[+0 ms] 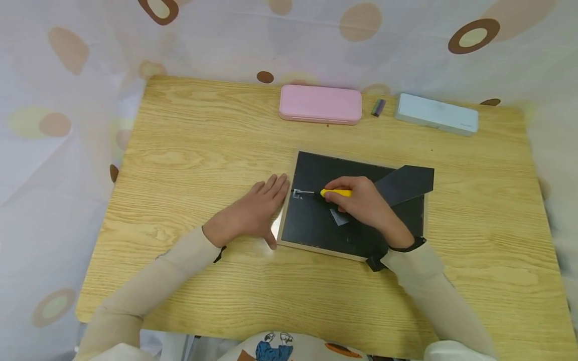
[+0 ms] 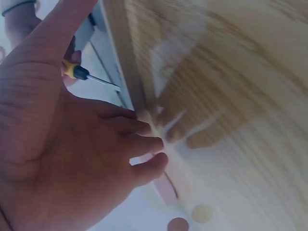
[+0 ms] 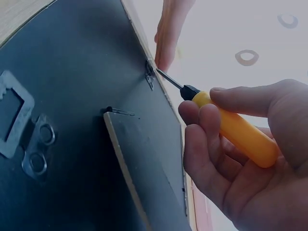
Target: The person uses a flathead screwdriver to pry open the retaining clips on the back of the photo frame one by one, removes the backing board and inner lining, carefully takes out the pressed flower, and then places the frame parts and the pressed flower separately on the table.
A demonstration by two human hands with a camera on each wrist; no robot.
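A picture frame lies back side up, its black backing board (image 1: 311, 225) inside a pale wooden rim (image 1: 329, 252). My right hand (image 1: 368, 203) grips a screwdriver (image 3: 245, 137) by its yellow handle. The screwdriver's tip is at a small metal hanger (image 1: 296, 193) by the frame's left edge. My left hand (image 1: 255, 210) lies with fingers straight along that left edge, thumb spread toward me. In the left wrist view its fingertips (image 2: 156, 144) are right at the wooden rim. A black stand leg (image 1: 408, 183) slants out over the right part of the backing.
Behind the frame are a pink pencil case (image 1: 320, 104), a small dark eraser-like block (image 1: 378, 107) and a light blue case (image 1: 436, 114). A second metal hanger (image 3: 17, 113) is on the backing in the right wrist view. The wooden table (image 1: 180, 150) meets a patterned curtain.
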